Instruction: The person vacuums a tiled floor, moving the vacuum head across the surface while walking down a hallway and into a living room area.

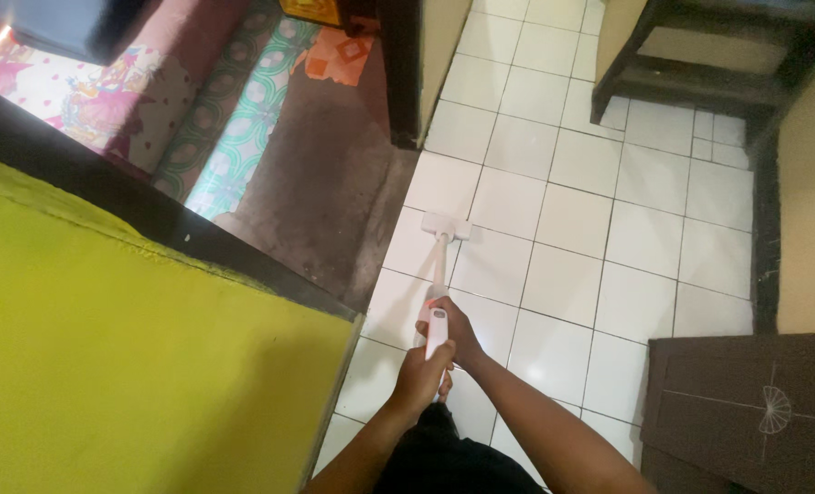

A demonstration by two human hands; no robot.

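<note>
Both my hands wrap the white mop [439, 274] handle: left hand [421, 377] lower, right hand [456, 331] above. Its head rests on the white tile floor [645, 238] near the dark doorway mat [321, 192]; the tiles show no clear wet trail, so progress is hard to judge.

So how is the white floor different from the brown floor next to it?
The white floor is made of shiny square tiles with dark lines between them; the brown floor is dull and plain, with no lines. The mop head rests on the white floor, not the brown floor. Both are flat and meet at a doorway.
</note>
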